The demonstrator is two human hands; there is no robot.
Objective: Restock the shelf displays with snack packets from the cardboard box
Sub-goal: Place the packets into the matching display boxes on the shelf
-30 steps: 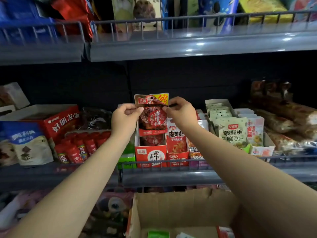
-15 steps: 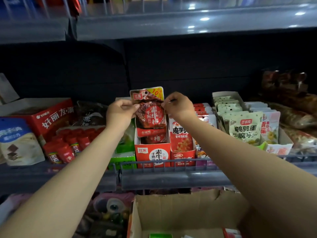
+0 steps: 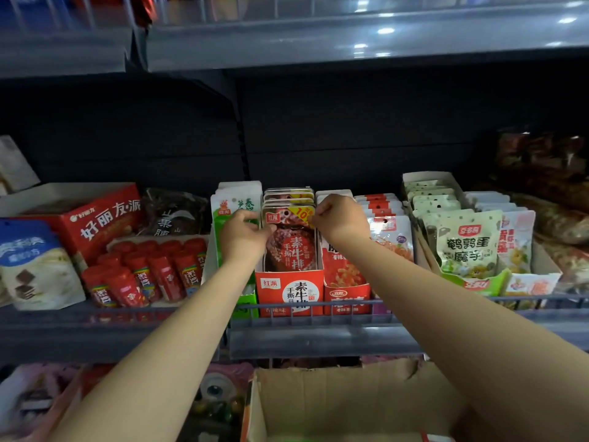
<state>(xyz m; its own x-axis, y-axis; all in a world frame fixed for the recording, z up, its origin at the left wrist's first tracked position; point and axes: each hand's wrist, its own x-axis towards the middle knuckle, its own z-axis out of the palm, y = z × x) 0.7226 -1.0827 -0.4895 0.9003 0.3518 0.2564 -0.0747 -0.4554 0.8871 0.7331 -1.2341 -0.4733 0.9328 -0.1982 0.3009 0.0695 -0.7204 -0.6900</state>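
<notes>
Partly hidden behind display box (image 3: 288,291), snack packet (image 3: 291,240), pinched both hands

The red-and-brown snack packet (image 3: 290,240) I pinch in my left hand (image 3: 243,232) and right hand (image 3: 339,218) is glossy plastic film. It stands in a red printed card display carton (image 3: 288,293), smooth and faintly shiny. The grey shelf rail (image 3: 322,306) is thin painted metal wire. The brown corrugated cardboard box (image 3: 350,400) is matt, creased and rough-edged.
</notes>
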